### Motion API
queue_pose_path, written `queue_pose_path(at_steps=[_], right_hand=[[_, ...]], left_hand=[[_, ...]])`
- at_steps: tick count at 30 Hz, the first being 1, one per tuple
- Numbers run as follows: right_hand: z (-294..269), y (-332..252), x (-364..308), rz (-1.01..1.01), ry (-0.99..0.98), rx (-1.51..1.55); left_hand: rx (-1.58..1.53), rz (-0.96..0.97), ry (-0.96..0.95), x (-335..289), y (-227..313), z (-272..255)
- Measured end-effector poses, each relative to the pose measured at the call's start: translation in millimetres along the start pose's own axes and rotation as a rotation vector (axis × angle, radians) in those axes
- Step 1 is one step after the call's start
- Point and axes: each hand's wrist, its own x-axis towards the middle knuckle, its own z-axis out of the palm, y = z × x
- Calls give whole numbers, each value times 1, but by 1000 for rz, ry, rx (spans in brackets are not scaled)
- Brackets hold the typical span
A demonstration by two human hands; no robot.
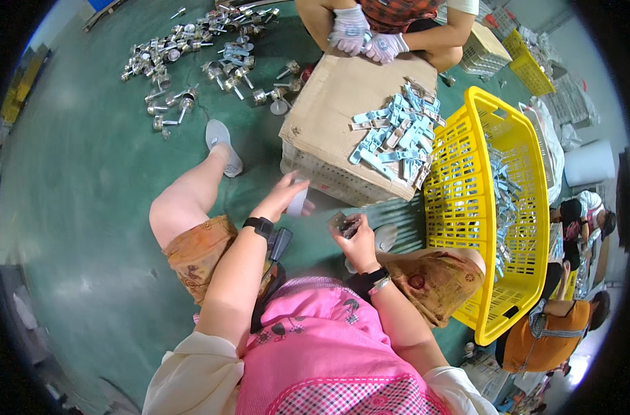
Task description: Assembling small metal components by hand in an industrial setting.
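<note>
My left hand [282, 196] is closed around a pale, whitish flat piece [298, 196], blurred by motion. My right hand [360, 247] grips a small dark, shiny metallic-looking part [345, 225], partly hidden by the fingers. Both hands hover above the floor, apart from each other, in front of a cardboard-topped box [315, 111]. On that box lies a loose heap of light blue and brownish clips [398, 135]. At my right stands a yellow plastic basket [460, 187] with many similar clips [505, 207] inside.
Another person's gloved hands [367, 38] rest on the box's far edge. Metal cylindrical parts with rods [170, 52] lie scattered on the green floor [87, 207] at far left. More yellow crates [533, 66] stand far right. Other people [550, 332] sit beyond the basket.
</note>
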Motion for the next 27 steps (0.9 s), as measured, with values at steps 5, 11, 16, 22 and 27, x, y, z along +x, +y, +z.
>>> queue_pose_path(at_steps=[5,11,16,22,27], right_hand=[[7,9,4,-15,48,65],[8,5,4,-4,45,71],[9,11,3,-33,47,75],[8,14,1,-34,47,72],[7,12,-1,-3,14,40]], left_hand=[[-71,-18,-36,9,-10,-6],[-48,21,-29,19,-26,-6],[-81,-14,-78,19,-22,-9],[-40,-50,-86,14,-18,-8],[-38,-77,-103,16,-20,-10]])
